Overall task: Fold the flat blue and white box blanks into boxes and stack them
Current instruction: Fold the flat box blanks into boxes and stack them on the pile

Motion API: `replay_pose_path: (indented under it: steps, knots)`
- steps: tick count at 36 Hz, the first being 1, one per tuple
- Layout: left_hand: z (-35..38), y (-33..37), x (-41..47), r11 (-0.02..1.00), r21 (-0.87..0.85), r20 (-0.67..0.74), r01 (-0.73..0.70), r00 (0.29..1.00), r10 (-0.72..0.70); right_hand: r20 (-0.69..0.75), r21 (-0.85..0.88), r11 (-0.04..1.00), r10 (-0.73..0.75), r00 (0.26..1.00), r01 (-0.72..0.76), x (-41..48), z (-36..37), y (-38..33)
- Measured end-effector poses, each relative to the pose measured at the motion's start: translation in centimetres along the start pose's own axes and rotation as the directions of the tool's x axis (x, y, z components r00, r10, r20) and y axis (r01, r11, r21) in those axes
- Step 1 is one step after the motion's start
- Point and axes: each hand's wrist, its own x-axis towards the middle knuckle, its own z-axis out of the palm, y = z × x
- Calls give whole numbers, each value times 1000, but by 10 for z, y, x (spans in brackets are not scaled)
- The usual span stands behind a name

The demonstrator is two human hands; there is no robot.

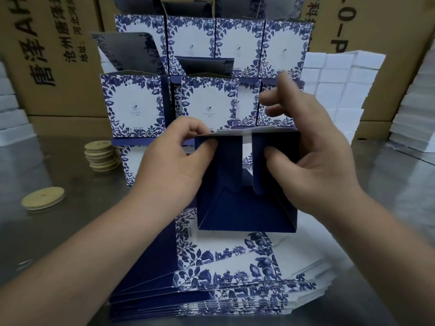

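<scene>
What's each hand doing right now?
Left hand: pinches the top left edge of the half-folded box.
Right hand: grips the box's right wall, thumb inside.

Two hands, one half-folded box
</scene>
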Motion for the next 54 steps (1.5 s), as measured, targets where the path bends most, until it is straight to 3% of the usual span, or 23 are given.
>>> replay_pose_path:
  steps: [4,7,10,14,17,22,30,35,38,45,54]
  knots:
    - [-3,3,2,999,31,-54,13,998,-11,-20,44,997,57,998,-56,-2,1,4]
    - [-4,6,1,998,55,-87,4,996,1,-55,44,981,191,980,-188,-4,2,6]
    - [-4,7,0,998,64,-116,-2,993,9,-80,101,916,396,915,-388,-4,5,5]
    - [-4,7,-2,997,73,-134,-30,990,40,21,260,788,573,819,-558,-4,8,0]
    - [-3,6,-3,997,63,-139,-43,989,51,32,339,734,617,787,-589,-2,7,-3]
    - [6,11,-10,989,-105,-41,-102,994,99,-41,412,681,678,734,-606,-3,10,0]
    - [5,7,-8,954,-289,71,-80,992,105,-42,412,691,666,745,-594,-4,9,6]
    - [11,-8,-8,997,-39,68,-60,996,63,-51,426,693,660,749,-582,-3,9,5]
    - [11,-13,-11,999,-36,49,12,999,-11,-88,417,708,655,750,-570,-4,10,7]
    - [10,-5,-17,969,193,124,-157,983,135,-142,315,677,727,672,-666,-11,14,21]
    - [7,-7,-17,906,376,164,-195,976,142,-29,403,549,808,589,-733,-10,12,25]
